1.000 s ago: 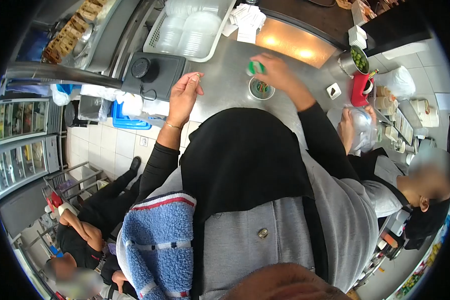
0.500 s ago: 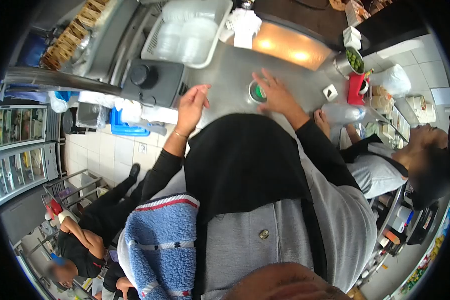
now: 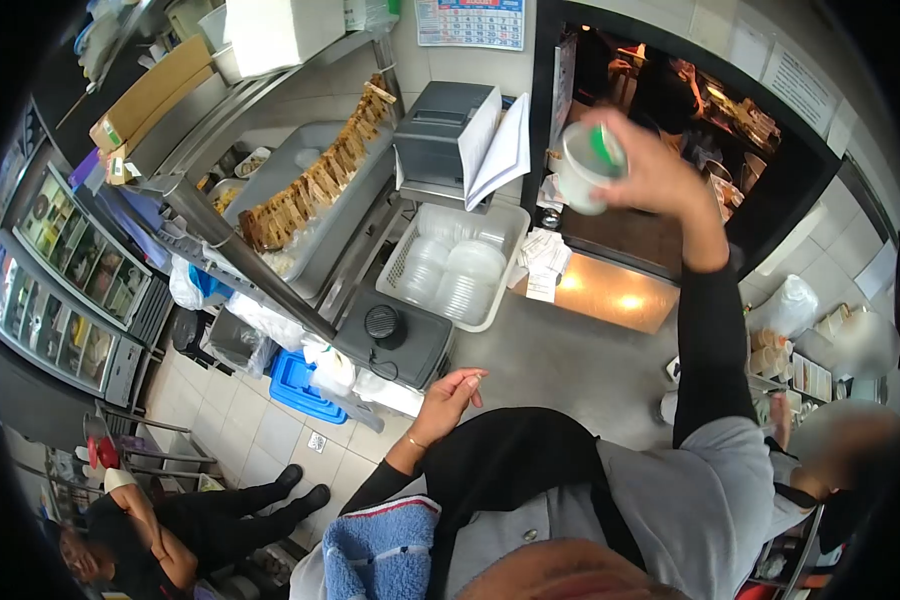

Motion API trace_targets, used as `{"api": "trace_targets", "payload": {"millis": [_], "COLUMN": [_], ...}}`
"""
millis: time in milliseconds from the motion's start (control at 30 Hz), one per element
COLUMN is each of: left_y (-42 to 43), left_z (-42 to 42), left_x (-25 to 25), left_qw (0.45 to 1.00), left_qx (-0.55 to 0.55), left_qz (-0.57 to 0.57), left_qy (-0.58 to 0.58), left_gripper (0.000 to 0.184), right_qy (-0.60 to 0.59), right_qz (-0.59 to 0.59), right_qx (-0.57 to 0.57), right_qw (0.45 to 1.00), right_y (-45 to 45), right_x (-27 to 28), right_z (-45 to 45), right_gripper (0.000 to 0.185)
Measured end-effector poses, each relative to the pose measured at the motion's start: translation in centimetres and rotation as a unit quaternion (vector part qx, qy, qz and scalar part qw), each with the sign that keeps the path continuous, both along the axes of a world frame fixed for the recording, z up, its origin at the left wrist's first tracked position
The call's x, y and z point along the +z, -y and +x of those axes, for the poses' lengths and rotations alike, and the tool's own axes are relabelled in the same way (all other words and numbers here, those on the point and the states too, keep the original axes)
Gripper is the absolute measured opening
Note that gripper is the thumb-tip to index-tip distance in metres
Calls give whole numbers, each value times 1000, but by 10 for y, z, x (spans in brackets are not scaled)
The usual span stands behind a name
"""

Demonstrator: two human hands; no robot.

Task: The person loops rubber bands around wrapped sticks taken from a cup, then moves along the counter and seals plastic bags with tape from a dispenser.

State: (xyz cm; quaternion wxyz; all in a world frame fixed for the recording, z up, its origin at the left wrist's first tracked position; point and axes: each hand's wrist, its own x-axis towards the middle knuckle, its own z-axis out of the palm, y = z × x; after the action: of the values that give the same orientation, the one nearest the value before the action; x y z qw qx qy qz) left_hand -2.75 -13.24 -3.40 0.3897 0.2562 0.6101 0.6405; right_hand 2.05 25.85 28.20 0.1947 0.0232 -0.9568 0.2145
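Observation:
My right hand (image 3: 653,170) is raised in front of the pass-through opening, its fingers wrapped round a clear round container (image 3: 582,178) with something green inside. My left hand (image 3: 457,399) hangs low over the near edge of the steel counter (image 3: 540,365), fingertips pinched together; what they hold, if anything, is too small to name. Close to that hand is a dark grey box (image 3: 395,340) with a round black knob on top. Beyond it a white basket (image 3: 510,232) holds stacked clear plastic containers.
A printer (image 3: 448,130) with papers stands behind the basket. Wooden clips (image 3: 315,190) line a shelf at the left. A person in black (image 3: 140,530) stands at the lower left, and a co-worker (image 3: 785,480) is close on the right. A blue crate (image 3: 305,388) sits below.
My right hand has closed on the container and lifted it from the counter toward the opening. The camera view has tilted up, showing the printer and calendar.

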Motion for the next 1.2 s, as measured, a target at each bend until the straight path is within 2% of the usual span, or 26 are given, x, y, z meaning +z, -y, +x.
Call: {"api": "trace_targets", "payload": {"millis": [67, 167, 267, 367, 467, 533, 600, 633, 667, 767, 833, 900, 967, 1000, 1033, 1100, 1167, 1200], "left_y": [10, 24, 34, 40, 38, 33, 27, 28, 25, 8, -2, -19, -33, -39, -50, -51, -61, -62], "left_z": [0, -6, -13, -17, -17, -18, -12, -14, -10, 2, 9, 19, 26, 31, 40, 50, 61, 69], "left_x": [17, 27, 22, 25, 29, 28, 34, 32, 29, 23, 22, 22, 5, -4, -4, -43, -69, -77], "left_qw": [1000, 1000, 999, 999, 999, 999, 998, 999, 998, 995, 987, 975, 963, 957, 935, 921, 915, 919], "left_qx": [1, 9, 13, 12, 30, 33, 41, 16, 4, -41, -78, -114, -153, -169, -184, -205, -207, -207], "left_qz": [16, 24, 33, 26, 7, 25, 37, 5, -2, -49, -121, -162, -171, -175, -196, -220, -231, -237], "left_qy": [9, -10, -30, -26, -12, -11, -12, -44, -56, -76, -64, -96, -140, -161, -231, -247, -256, -237], "left_gripper": [32, 33, 31, 29, 27, 30, 33, 34, 33, 31, 30, 27, 27, 26, 25, 25, 26, 26], "right_qy": [-35, -98, -99, -20, -11, -226, -344, -399, -439, -348, -240, -209, -133, -122, -114, -89, -148, -156], "right_qz": [25, 97, 126, 102, 80, 130, 142, 150, 119, 23, -116, -283, -457, -477, -493, -453, -478, -433], "right_qx": [38, -23, -57, -87, -119, -132, -99, -80, -23, -20, -67, -169, -231, -263, -293, -342, -373, -370], "right_qw": [998, 990, 985, 991, 990, 956, 923, 901, 891, 937, 962, 921, 849, 830, 811, 818, 781, 807], "right_y": [-9, -6, -5, -3, -7, 12, 21, 23, 23, 23, 15, 3, -20, -25, -28, -19, -8, -5], "right_x": [41, 61, 52, 40, 19, 20, 16, 5, -16, -103, -175, -261, -358, -405, -437, -469, -527, -528], "right_z": [-52, -149, -240, -297, -307, -256, -179, -140, -102, 11, 64, 96, 120, 131, 141, 159, 160, 160], "right_gripper": [93, 105, 118, 129, 139, 115, 92, 81, 58, 50, 50, 45, 42, 39, 36, 29, 20, 18]}}
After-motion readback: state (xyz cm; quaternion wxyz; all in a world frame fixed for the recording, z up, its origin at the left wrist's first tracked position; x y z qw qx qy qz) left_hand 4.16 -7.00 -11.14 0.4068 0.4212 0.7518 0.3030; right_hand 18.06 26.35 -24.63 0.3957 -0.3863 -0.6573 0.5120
